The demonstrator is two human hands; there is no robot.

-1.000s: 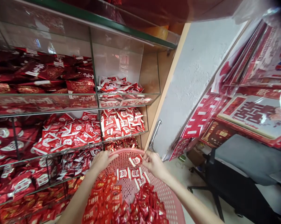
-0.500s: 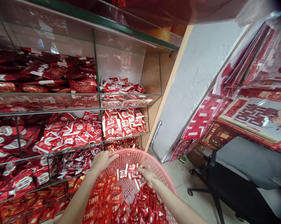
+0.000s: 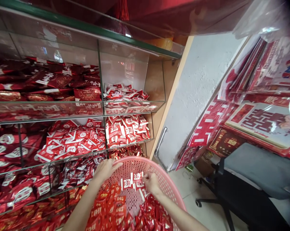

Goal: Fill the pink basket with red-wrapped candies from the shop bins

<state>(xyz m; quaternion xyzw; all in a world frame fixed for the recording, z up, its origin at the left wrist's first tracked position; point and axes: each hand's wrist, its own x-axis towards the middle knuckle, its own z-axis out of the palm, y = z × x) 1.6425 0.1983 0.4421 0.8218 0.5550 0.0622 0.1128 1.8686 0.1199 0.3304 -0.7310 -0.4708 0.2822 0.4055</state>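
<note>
A pink perforated plastic basket (image 3: pixel 167 183) stands in front of the shelves. My left hand (image 3: pixel 105 171) grips its far left rim, the thumb lying along the inside. Over the basket's right side is my right hand (image 3: pixel 152 183), its fingers curled together beside several small red-and-white wrapped packets (image 3: pixel 137 177). Whether a packet is pinched between those fingertips I cannot make out. Orange-red packets (image 3: pixel 108 205) fill the basket's left part. Shiny dark-red packets (image 3: pixel 152 215) are heaped at the near right, with the bare basket bottom showing between the groups.
Glass shelves (image 3: pixel 132 107) with dividers hold piles of red packets (image 3: pixel 74 139) on the left and ahead. A dark office chair (image 3: pixel 250 189) stands at the right, below hanging red decorations (image 3: pixel 262 125). A pale wall (image 3: pixel 195 86) is between them.
The view has tilted slightly, so the shelves sit a little lower in the picture. My right hand's fingers look more curled beside the red-and-white packets. My left hand stays on the rim.
</note>
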